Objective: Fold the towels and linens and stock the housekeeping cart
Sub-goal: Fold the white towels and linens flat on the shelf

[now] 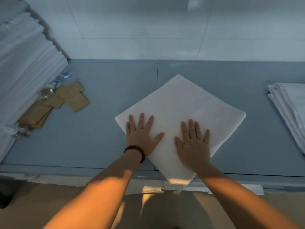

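Observation:
A white folded towel (183, 106) lies as a diamond on the grey cart top (102, 133), its near corner hanging over the front edge. My left hand (142, 134), with a dark bead bracelet at the wrist, lies flat on the towel's left part, fingers spread. My right hand (193, 142) presses flat on the towel's near middle, fingers straight. Neither hand grips the cloth.
A tall stack of folded white linens (24, 71) fills the left side. Beside it lie brown paper packets (72, 98) and small clear bottles (54, 85). Another pile of folded white towels (290, 109) sits at the right edge. A pale tiled wall stands behind.

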{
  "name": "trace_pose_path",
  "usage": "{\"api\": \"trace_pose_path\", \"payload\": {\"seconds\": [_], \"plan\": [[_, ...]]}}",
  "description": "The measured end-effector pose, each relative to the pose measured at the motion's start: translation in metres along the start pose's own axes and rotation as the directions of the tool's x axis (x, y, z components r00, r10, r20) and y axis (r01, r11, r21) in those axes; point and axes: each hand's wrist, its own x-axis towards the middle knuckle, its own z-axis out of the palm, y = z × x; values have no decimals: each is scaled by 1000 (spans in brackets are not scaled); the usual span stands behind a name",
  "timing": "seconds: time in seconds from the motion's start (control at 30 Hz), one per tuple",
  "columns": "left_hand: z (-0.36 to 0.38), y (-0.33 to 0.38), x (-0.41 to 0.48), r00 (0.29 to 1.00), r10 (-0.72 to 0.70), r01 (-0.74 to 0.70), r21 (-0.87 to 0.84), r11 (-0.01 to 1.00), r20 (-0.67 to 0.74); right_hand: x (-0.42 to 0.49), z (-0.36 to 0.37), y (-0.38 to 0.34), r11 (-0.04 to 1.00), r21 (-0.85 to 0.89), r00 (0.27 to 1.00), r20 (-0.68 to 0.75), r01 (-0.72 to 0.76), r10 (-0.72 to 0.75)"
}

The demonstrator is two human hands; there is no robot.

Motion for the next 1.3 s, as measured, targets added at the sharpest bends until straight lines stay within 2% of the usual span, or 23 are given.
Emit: {"api": "trace_pose_path", "payload": {"seconds": [0.13,0.3,0.4,0.47,0.53,0.6,0.7,0.8,0.87,0.97,1.03,1.17,1.3], "plan": [[-1,-26,25,998,-65,65,-49,997,-4,-1,1,-3,1000,-7,1000,-10,-29,28],[-7,-33,57,1000,19,-19,13,1000,-18,-4,2,-29,981,63,983,-7,-183,183],[-22,-25,77,999,-39,37,49,998,37,-12,-1,-54,931,160,945,42,-327,324],[-30,-15,73,990,-104,98,64,993,96,-25,-2,-70,895,245,928,104,-372,357],[-34,-6,57,979,-169,165,42,985,117,-36,-4,-70,895,299,944,124,-330,306],[-34,0,29,974,-183,182,21,983,134,-36,-11,-44,932,295,977,91,-210,191],[-18,13,-26,974,-130,127,26,992,185,-14,-25,26,995,98,1000,21,-23,21],[4,25,-67,972,-97,90,44,995,215,8,-34,83,989,-86,988,107,119,-110],[14,29,-80,981,-92,88,33,996,173,8,-32,98,975,-119,972,170,186,-165],[18,31,-78,994,-54,55,0,999,93,2,-28,104,980,-109,973,184,164,-142],[17,32,-68,997,2,-2,0,1000,82,0,-29,108,987,-90,977,182,133,-115],[7,28,-34,992,103,-106,50,993,67,-13,-36,130,983,-72,973,177,166,-151],[5,18,-11,985,158,-162,53,985,75,-31,-36,133,997,-64,989,142,49,-40]]}}
